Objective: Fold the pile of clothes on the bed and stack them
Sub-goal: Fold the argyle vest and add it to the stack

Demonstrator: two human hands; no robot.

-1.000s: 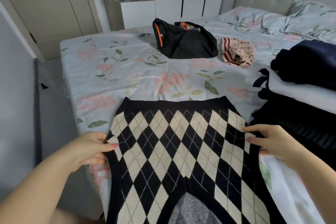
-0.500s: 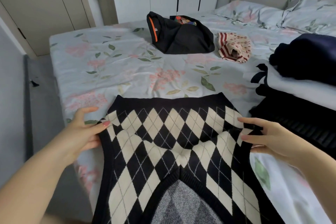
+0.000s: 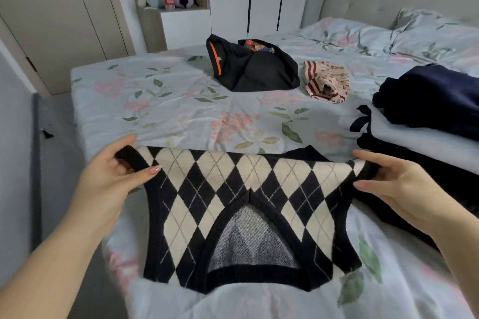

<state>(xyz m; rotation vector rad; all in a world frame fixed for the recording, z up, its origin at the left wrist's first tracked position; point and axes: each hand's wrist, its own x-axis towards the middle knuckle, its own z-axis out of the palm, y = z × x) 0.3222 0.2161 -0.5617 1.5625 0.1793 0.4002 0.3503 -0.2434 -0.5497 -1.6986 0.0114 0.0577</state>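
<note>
Both hands, left hand [image 3: 108,184] and right hand [image 3: 399,189], gripping argyle vest [image 3: 246,204] (hem raised)

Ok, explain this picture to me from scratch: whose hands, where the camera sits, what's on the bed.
There is no machine here: a person wears a camera on the head, looking down at their own bare hands. The left hand and right hand each pinch a side of an argyle knit vest, lifting its far part off the floral bed sheet. At the right sits a stack of folded clothes. Farther off lie a crumpled black garment and a red-striped cream garment.
</note>
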